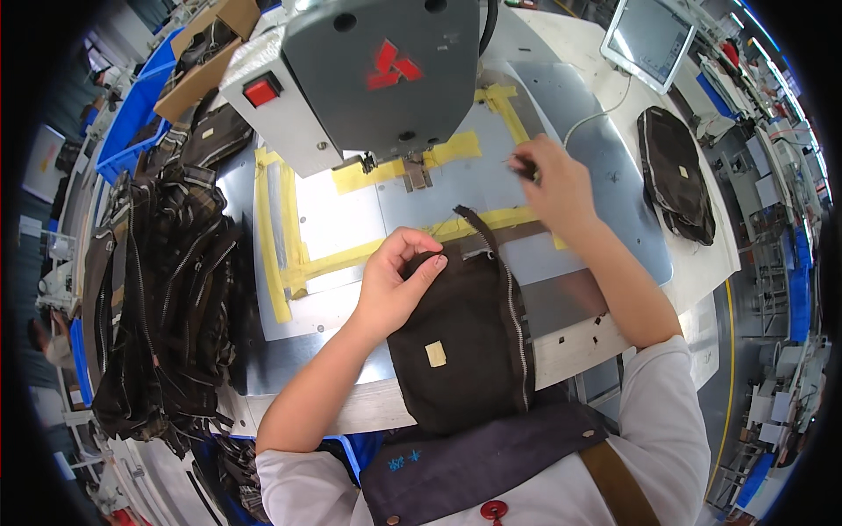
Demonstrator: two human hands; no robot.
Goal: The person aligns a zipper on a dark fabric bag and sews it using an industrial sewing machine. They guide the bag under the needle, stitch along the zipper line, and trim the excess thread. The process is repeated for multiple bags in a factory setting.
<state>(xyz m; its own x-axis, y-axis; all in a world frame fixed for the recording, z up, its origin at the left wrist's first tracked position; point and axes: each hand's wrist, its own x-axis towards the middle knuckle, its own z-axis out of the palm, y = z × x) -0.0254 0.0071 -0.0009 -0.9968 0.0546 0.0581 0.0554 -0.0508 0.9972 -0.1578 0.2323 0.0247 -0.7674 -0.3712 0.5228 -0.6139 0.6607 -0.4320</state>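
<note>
My left hand point(399, 285) pinches the top left corner of a dark brown fabric piece point(452, 368) with a small cream patch and a metal zipper point(513, 324) along its right side, whose loose tape end points upward. The piece hangs over the front edge of the work plate. My right hand point(544, 180) is raised right of the machine's needle area, closed on a small dark object point(524, 167), perhaps snips. The sewing machine head point(386, 96) stands above a metal plate point(333, 219) marked with yellow tape strips.
A heap of dark zippered pieces point(158, 316) covers the left side, with blue bins point(127, 149) and cardboard boxes point(210, 26) behind. At right lie a stack of dark pieces point(675, 175) and, farther back, a tablet point(649, 44) with a cable. A co-worker point(53, 342) appears at far left.
</note>
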